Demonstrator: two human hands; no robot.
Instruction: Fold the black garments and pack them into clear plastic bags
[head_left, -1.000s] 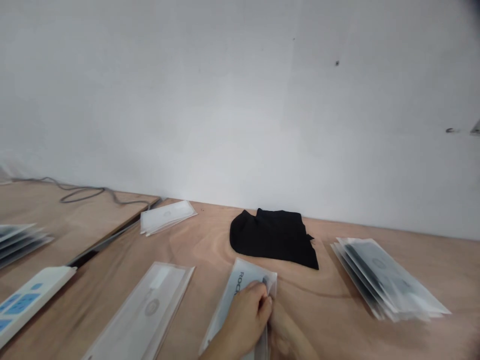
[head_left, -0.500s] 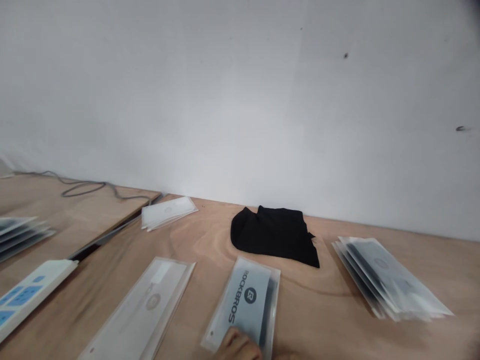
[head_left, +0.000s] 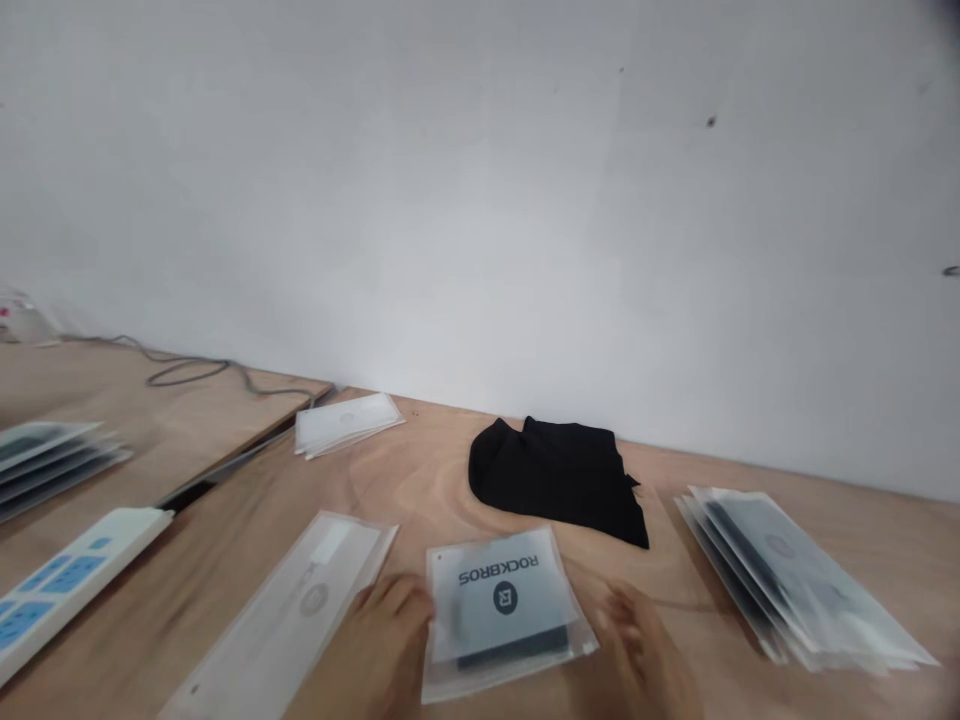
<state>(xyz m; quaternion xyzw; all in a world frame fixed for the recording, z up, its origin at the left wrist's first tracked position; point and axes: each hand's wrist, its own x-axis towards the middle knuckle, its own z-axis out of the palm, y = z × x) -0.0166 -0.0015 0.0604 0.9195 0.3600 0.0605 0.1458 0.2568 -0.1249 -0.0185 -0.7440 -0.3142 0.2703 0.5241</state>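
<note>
A frosted plastic zip bag [head_left: 517, 600] printed ROCKBROS lies in front of me, its lettering upside down and a dark item inside. My left hand [head_left: 390, 635] has its curled fingers against the bag's left edge and seems to pinch it. Just off the bag's right corner is my right hand [head_left: 637, 640], fingers bent and smeared by motion; its grip does not show clearly. Left of the bag, partly behind my left wrist, lies a long frosted bag [head_left: 300, 600]. A black cloth piece [head_left: 555, 480] rests flat beyond the bag.
A fanned stack of filled bags [head_left: 795, 580] lies at right, another stack [head_left: 52, 460] at far left. Several pale bags [head_left: 349, 420] lie near the wall. A power strip [head_left: 75, 580] and grey cable [head_left: 187, 370] lie at left, beside a gap between boards [head_left: 225, 465].
The printed bag has turned from lengthwise to crosswise and looks shorter. Both hands have come into fuller view, one at each side of it. The camera view has shifted slightly left.
</note>
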